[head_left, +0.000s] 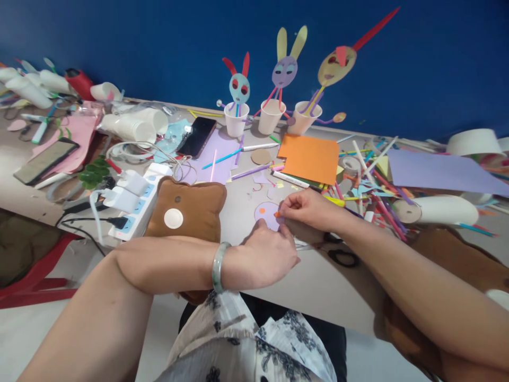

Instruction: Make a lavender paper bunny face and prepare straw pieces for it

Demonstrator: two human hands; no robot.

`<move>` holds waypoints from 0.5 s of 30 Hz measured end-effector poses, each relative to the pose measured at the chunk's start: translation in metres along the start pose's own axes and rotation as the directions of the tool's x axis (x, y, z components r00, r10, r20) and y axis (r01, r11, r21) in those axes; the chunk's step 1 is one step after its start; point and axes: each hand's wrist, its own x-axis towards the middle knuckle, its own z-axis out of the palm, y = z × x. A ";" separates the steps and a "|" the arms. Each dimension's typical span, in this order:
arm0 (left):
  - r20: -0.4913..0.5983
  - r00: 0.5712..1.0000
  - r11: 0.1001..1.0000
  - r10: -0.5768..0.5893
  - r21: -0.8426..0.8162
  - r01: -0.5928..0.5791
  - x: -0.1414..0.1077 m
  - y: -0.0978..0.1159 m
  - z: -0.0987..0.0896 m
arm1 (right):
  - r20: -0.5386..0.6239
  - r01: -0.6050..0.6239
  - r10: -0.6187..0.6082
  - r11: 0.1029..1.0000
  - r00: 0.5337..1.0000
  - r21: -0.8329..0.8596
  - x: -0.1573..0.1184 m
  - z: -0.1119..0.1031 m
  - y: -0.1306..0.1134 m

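Purple paper disc [271, 207] on the table [238, 204], front centre, one orange dot [262, 210] on its left half. Right hand [304, 208] has thumb and fingertips pinched on a small orange piece [277, 214] at the disc's right side. Left hand [265, 252] palm down, fingertips at the disc's lower edge; can't tell if gripping or just pressing. Orange paper [312, 159] behind, brown cushion [194, 204] left, black-handled scissors [344, 258] near right forearm.

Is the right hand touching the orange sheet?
No, the right hand is at an orange piece on the purple disc, below the orange sheet.
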 end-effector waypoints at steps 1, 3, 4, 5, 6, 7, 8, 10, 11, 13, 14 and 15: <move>0.011 1.000 1.000 0.000 -0.008 0.000 0.000 0.000 -0.001 | -0.006 0.002 -0.002 1.000 1.000 0.002 0.000 0.000 0.000; 0.039 0.999 1.000 -0.003 -0.021 0.004 0.001 -0.001 -0.003 | -0.013 0.006 -0.006 1.000 1.000 -0.003 0.001 -0.001 0.000; 0.051 0.999 1.000 -0.004 -0.025 0.006 0.001 -0.001 -0.004 | -0.014 0.006 -0.006 1.000 1.000 -0.008 0.001 -0.001 0.000; 0.061 0.998 1.000 -0.005 -0.026 0.007 0.001 -0.001 -0.005 | -0.014 0.004 -0.004 1.000 1.000 -0.013 0.001 -0.001 -0.001; 0.072 0.997 1.000 -0.006 -0.026 0.008 0.002 -0.001 -0.006 | -0.015 -0.002 0.002 1.000 1.000 -0.018 0.000 -0.001 -0.002; 0.081 0.997 1.000 -0.007 -0.025 0.009 0.002 -0.001 -0.007 | -0.015 -0.009 0.008 1.000 1.000 -0.022 0.000 -0.001 -0.003; 0.086 0.996 1.000 -0.005 -0.023 0.007 0.002 -0.002 -0.007 | -0.016 -0.016 0.016 1.000 1.000 -0.027 0.000 0.000 -0.004; 0.091 0.996 1.000 0.000 -0.014 0.001 0.001 -0.001 -0.008 | -0.020 -0.027 0.026 0.999 0.999 -0.036 0.000 0.001 -0.005; 0.092 0.996 1.000 0.002 -0.009 -0.002 0.001 -0.001 -0.009 | -0.022 -0.028 0.027 0.999 0.999 -0.042 0.000 0.001 -0.006; 0.089 0.996 1.000 0.005 0.001 -0.005 0.000 -0.001 -0.010 | -0.028 -0.027 0.025 0.998 0.999 -0.058 0.000 0.002 -0.005; 0.089 0.996 1.000 0.007 0.005 -0.007 0.000 -0.001 -0.010 | -0.032 -0.025 0.023 0.997 0.999 -0.068 0.000 0.002 -0.004; 0.088 0.996 1.000 0.007 0.006 -0.008 -0.001 -0.001 -0.011 | -0.034 -0.023 0.021 0.997 0.999 -0.077 0.001 0.002 -0.003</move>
